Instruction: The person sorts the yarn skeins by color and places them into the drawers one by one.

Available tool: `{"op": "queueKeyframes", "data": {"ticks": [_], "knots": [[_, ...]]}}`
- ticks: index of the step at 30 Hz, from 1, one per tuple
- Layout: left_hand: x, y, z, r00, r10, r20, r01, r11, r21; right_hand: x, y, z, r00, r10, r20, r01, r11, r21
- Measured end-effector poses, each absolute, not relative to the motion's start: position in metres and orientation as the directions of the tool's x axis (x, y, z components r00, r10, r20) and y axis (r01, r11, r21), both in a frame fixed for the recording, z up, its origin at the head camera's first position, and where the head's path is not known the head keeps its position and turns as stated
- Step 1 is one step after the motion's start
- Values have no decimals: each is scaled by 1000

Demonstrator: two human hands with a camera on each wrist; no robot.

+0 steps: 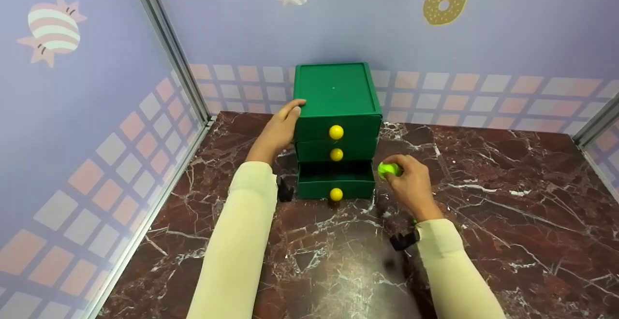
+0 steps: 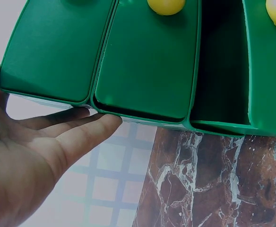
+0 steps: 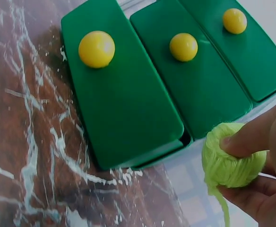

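A green cabinet of 3 drawers with round yellow knobs stands against the back wall. Its bottom drawer is pulled out, and the inside looks dark; the upper two are closed. My left hand rests on the cabinet's left side, thumb near the top edge, with extended fingers along the side wall in the left wrist view. To the right of the pulled-out drawer, my right hand pinches a small ball of lime-green yarn between thumb and fingers. A loose strand dangles from the yarn in the right wrist view.
The cabinet stands on a dark red marbled tabletop. Behind it rises a lilac wall printed with sweets and checks, and a similar panel closes off the left side. Dark wrist mounts sit below both hands.
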State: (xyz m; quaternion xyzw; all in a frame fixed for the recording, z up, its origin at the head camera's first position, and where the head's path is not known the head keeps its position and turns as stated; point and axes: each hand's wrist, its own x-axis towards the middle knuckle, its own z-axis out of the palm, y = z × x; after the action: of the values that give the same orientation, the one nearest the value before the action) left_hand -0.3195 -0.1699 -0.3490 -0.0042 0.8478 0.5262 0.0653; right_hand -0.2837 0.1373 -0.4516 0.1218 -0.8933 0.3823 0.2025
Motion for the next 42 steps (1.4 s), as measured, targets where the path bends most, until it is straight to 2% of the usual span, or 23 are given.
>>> {"op": "queueKeyframes", "data": {"ticks": [13, 22, 42], "knots": [[-321, -169, -350, -992, 47, -117, -88, 402, 911, -279, 123, -445, -870, -69, 489, -414, 641, -646], [-320, -168, -349, -994, 55, -98, -61, 464, 884, -277, 114, -443, -872, -90, 482, -425, 627, -653], [-319, -170, -350, -995, 43, -95, -66, 449, 891, -279, 98, -446, -869, -100, 485, -433, 628, -647]]}}
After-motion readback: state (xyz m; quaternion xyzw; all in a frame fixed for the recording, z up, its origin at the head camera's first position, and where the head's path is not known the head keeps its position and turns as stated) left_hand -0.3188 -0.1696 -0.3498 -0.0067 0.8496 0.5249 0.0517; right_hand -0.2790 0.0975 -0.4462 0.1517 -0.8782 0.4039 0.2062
